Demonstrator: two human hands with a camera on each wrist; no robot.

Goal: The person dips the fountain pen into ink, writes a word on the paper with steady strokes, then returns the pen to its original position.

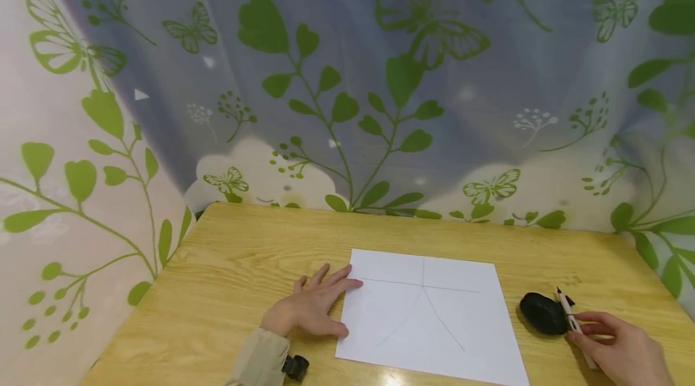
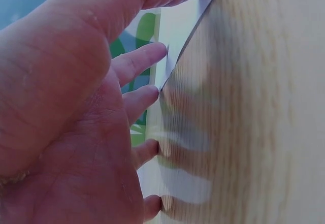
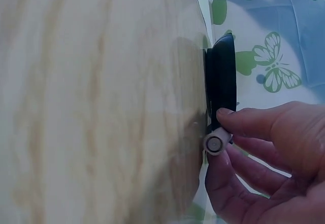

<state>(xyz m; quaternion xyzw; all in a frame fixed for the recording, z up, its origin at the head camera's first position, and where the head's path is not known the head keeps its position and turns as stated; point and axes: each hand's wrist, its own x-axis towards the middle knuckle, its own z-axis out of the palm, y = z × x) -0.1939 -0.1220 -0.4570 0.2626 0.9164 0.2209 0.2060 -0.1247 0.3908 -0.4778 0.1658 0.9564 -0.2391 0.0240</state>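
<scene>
A white sheet of paper lies on the table with thin pencil-like lines crossing and fanning out from one point. My left hand rests at its left edge, fingers spread, with thumb and fingertips on the margin. In the left wrist view, the left hand's fingers reach down to the wood and the paper's edge. My right hand pinches a pale pen between thumb and fingers, its dark tip pointing away. Seen from the right wrist, the pen's round end faces the camera.
A black computer mouse sits right beside the pen; its side shows in the right wrist view. The wooden table ends at a curtain printed with leaves and butterflies. A black strapped device is at the left cuff.
</scene>
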